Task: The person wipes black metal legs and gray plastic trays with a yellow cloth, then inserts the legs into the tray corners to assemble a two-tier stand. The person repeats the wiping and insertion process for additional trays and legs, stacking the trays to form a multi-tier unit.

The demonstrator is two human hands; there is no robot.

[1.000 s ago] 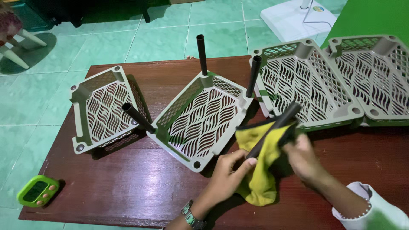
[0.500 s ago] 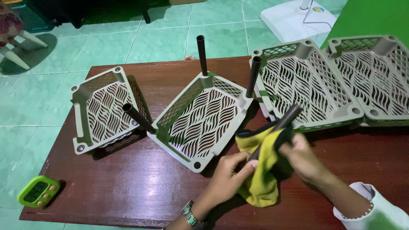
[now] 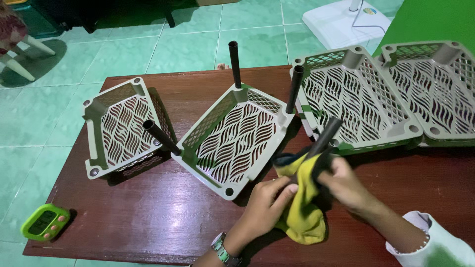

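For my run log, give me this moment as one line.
left hand: grips yellow cloth | right hand: holds cloth around black tube | nearby: grey lattice tray, wooden table, green timer

our left hand [image 3: 267, 200] curls, fingers bent inward. our right hand [image 3: 346, 184] sits closed just beside it, wrists angled together.

Yellow cloth [image 3: 304, 210] wraps tilted black tube [image 3: 324, 138] — crumpled.

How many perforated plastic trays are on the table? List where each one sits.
4. One tray at the table's left; one in the middle with black tubes standing in its corners; one right of centre; one far right, overlapping the third and cut off by the frame.
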